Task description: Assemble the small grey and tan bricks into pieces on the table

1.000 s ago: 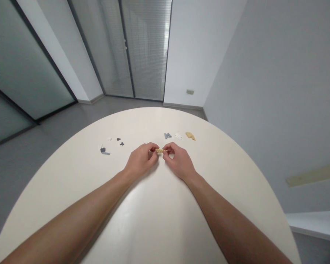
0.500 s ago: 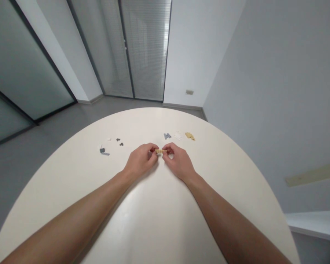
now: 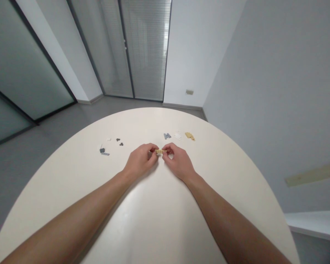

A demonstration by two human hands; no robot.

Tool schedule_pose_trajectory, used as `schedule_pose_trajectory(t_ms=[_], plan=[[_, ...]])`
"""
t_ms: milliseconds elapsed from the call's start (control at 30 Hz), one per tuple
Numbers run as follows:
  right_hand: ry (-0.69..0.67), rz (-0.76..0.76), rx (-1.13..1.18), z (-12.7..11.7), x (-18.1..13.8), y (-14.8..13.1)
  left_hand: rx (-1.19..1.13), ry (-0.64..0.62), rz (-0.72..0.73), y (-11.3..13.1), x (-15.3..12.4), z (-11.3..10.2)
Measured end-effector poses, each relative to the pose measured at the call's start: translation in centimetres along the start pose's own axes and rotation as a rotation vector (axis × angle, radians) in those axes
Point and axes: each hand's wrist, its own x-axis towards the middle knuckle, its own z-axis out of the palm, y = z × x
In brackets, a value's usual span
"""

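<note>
A small tan toy brick piece (image 3: 160, 151) is pinched between both hands just above the round cream table (image 3: 154, 220). My left hand (image 3: 141, 160) grips its left end with thumb and fingers closed. My right hand (image 3: 178, 161) grips its right end the same way. A bit of red shows behind the tan piece at my left fingertips.
Loose small bricks lie beyond the hands: a grey piece (image 3: 167, 136), a white piece (image 3: 178, 135) and a tan piece (image 3: 190, 136) at the back right, and dark grey bits (image 3: 103, 151) and black bits (image 3: 120, 142) at the back left. Glass doors and a wall stand behind.
</note>
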Motion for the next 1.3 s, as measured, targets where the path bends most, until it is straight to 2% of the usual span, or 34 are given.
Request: schedule_pose_trajectory(t_ms=[1300], plan=[[-0.012, 0.009, -0.015, -0.07, 0.02, -0.15, 0.007, -0.019, -0.001, -0.09, -0.04, -0.04]])
